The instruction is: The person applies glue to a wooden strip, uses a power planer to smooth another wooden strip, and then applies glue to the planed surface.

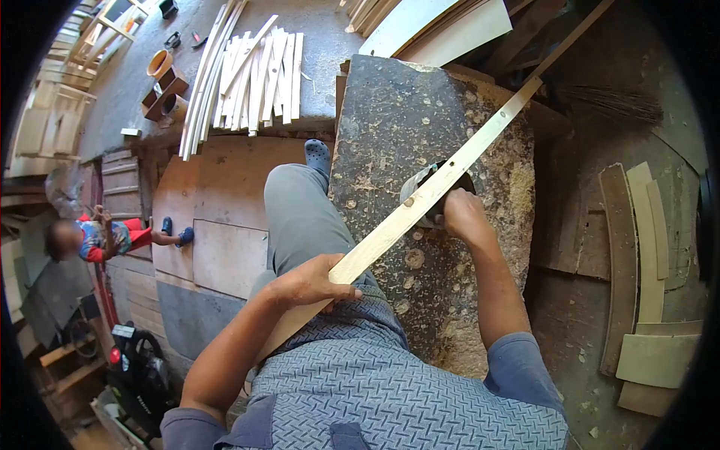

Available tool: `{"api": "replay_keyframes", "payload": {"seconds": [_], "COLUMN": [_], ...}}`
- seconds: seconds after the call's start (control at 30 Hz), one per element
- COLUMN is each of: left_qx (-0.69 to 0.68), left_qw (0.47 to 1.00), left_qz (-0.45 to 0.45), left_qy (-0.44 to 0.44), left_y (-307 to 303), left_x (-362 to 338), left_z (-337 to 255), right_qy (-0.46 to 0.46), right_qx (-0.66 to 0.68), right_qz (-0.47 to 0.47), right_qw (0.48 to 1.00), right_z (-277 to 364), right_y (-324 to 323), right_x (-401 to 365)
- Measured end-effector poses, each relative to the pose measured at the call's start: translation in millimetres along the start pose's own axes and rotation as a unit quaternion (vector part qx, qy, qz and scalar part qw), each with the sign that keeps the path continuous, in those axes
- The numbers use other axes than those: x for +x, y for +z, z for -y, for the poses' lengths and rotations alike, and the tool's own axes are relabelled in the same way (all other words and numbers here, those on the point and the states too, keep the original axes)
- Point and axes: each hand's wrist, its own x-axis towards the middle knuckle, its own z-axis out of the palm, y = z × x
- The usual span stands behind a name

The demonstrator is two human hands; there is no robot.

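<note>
A long, pale wooden strip (386,238) with a few knots runs diagonally across my lap and the bench. Near its lower end my left hand (313,283) is closed around it, thumb on top. My right hand (465,213) is closed on a grey-and-black tool (414,186) that sits beneath the strip on the bench top. The strip covers much of this tool, so its exact kind is hidden. Past the tool, the strip reaches up to the right, where a darker length of wood continues its line.
I sit astride a worn, speckled bench (375,127). Pale sticks (259,79) lie piled on the floor ahead, near an orange tape roll (159,64). At left, a person (112,234) is beside a motorbike (139,360). Curved boards (621,262) lie at right.
</note>
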Motion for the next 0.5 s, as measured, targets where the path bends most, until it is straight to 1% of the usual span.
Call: {"api": "replay_keyframes", "payload": {"seconds": [0.07,0.17,0.23,0.27,0.33,0.4,0.47,0.5], "left_qx": [-0.003,-0.001,0.002,0.001,-0.003,0.001,-0.005,-0.009], "left_qw": [1.0,1.0,1.0,1.0,1.0,1.0,1.0,1.0], "left_qz": [0.004,0.006,0.006,0.008,0.01,0.013,0.015,0.016], "left_qy": [-0.006,-0.011,-0.013,-0.003,0.006,-0.006,-0.002,0.005], "left_y": [-0.7,-2.2,-2.8,-2.9,-3.7,-4.7,-4.8,-5.3], "left_x": [0.2,-1.8,-2.3,-1.5,-0.2,0.5,2.2,3.0], "left_z": [0.6,-1.8,-2.0,-1.1,0.4,1.7,5.9,7.7], "right_qy": [0.014,0.024,0.032,0.03,-0.008,-0.014,-0.023,-0.041], "right_qx": [-0.007,0.022,0.059,0.058,0.074,0.076,0.078,0.125], "right_qz": [0.004,-0.014,-0.042,-0.04,-0.109,-0.112,-0.114,-0.124], "right_qw": [1.0,0.999,0.997,0.997,0.991,0.991,0.99,0.983], "right_z": [0.8,6.4,7.5,4.3,-3.1,-6.6,-14.0,-19.7], "right_y": [1.3,-3.6,-2.6,2.7,12.4,15.6,20.1,20.8], "right_x": [0.5,-5.3,-8.0,-8.0,-6.6,-6.2,-5.3,-4.9]}}
